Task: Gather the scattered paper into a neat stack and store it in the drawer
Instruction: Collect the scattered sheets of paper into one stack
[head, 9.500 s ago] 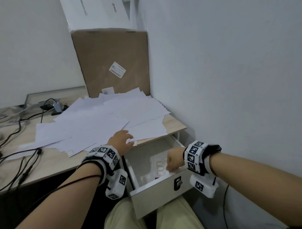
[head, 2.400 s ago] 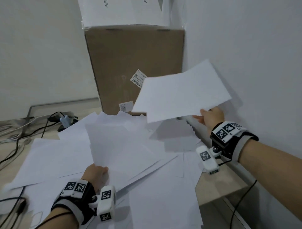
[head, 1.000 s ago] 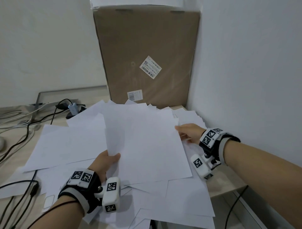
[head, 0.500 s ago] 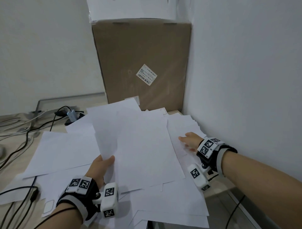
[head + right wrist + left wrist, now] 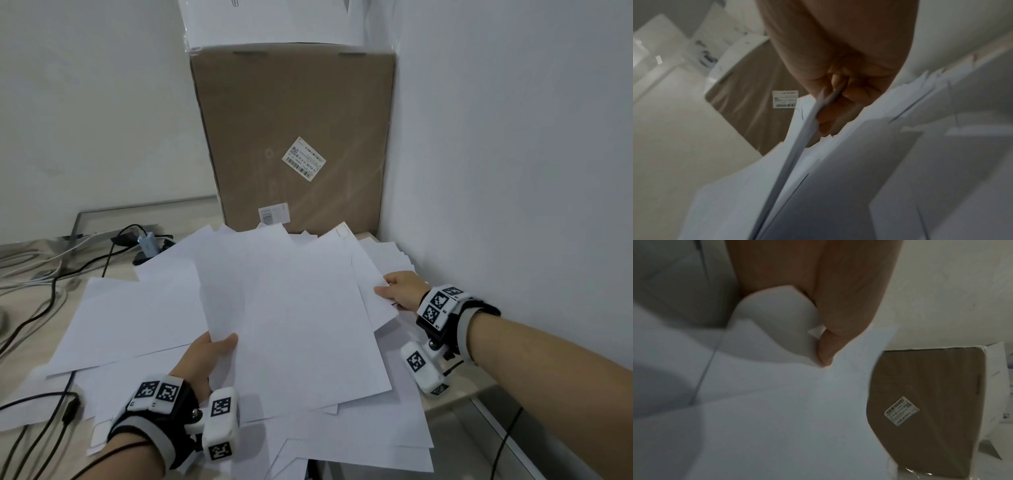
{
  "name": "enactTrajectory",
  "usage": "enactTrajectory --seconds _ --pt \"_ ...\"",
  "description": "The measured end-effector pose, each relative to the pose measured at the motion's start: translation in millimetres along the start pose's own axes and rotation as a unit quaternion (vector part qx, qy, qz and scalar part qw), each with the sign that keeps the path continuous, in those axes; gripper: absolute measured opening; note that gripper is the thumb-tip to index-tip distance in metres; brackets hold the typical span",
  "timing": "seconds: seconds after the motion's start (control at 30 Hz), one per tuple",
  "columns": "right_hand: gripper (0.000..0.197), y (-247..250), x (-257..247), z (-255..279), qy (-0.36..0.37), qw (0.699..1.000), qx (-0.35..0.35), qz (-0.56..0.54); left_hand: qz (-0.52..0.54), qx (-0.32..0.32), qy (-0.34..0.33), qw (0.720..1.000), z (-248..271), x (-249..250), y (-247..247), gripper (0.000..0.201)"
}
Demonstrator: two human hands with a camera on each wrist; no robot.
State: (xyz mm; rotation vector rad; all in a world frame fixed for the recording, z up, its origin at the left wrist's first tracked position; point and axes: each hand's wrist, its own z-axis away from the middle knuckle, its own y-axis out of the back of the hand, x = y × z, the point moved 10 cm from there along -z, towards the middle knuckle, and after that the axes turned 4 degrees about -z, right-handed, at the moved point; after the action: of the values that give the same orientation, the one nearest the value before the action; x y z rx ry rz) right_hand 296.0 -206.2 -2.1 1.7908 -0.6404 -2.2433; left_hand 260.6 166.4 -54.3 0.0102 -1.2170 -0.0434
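White walls meet behind a desk strewn with loose paper. Lifted sheets are pinched at their near-left edge by the left hand and at their right edge by the right hand.

A person's left hand pinches the near corner of a few raised white sheets, thumb on top, while the right hand grips a sheet's edge on the opposite side. More loose paper lies spread beneath and around both hands on a wooden desk. Beyond the hands a tall cardboard box stands in the corner; cables trail to the left.
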Motion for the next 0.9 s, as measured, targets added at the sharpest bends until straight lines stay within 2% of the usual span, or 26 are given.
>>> enactTrajectory --seconds 0.1,0.23,0.3,0.37,0.4,0.43,0.53,0.67,0.8,0.9 --pt "0.046 11.9 -21.1 3.1 0.048 0.997 0.063 0.018 -0.010 -0.001 0.008 1.000 2.8 3.2 -7.2 0.014" --pt "0.050 22.2 -43.4 5.4 0.086 0.989 0.119 0.033 -0.027 -0.002 0.032 0.999 -2.4 -0.1 -12.4 0.023" --pt "0.046 27.8 -49.1 4.6 0.093 0.986 0.133 0.035 -0.052 -0.003 0.043 0.998 -4.8 -0.6 -12.4 0.049" --pt "0.031 38.4 -55.4 6.9 0.096 0.981 0.163 0.043 -0.080 -0.021 0.062 0.995 -19.7 -13.8 -9.0 0.083" --pt "0.024 45.5 -57.8 8.5 0.096 0.979 0.177 0.033 -0.079 -0.028 0.063 0.995 -32.3 -21.6 -6.8 0.092" --pt "0.021 53.4 -60.0 8.9 0.101 0.976 0.193 0.015 -0.081 -0.027 0.064 0.994 -36.9 -24.6 -6.5 0.090" --pt "0.022 83.1 -73.1 18.7 0.128 0.959 0.253 -0.013 -0.065 -0.002 0.060 0.996 -15.5 -11.3 -12.5 0.050" --pt "0.018 112.6 -113.3 52.3 0.238 0.909 0.341 0.030 -0.044 0.004 0.073 0.996 -4.9 -10.2 -13.5 0.032" --pt "0.018 84.8 -144.7 77.4 0.367 0.890 0.264 0.056 -0.049 -0.003 0.061 0.997 -5.1 -9.0 -16.4 0.018" --pt "0.024 41.4 -142.9 85.9 0.412 0.888 0.163 0.125 -0.019 0.026 0.059 0.998 -5.1 -7.3 -15.1 0.026"
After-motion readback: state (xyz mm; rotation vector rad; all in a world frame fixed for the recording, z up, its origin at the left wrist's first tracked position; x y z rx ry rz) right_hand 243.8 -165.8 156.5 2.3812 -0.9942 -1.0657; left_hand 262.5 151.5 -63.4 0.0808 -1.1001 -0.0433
